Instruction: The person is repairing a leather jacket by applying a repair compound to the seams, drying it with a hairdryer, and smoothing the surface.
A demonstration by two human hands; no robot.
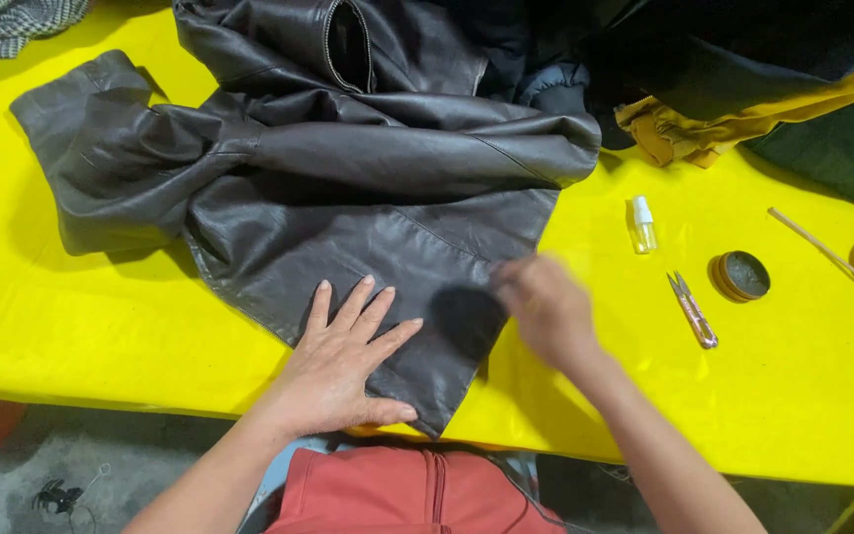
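The brown leather jacket (348, 198) spreads toward twelve o'clock; the left hand (343, 361) presses flat, fingers spread, on its hem; the blurred right hand (544, 309) touches its edge, grip unclear.

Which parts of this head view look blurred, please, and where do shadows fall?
Head view: the right hand is smeared by motion blur; the left hand lies sharp, flat on the leather jacket; a dark shadow sits on the leather between both hands; the scissors look sharp.
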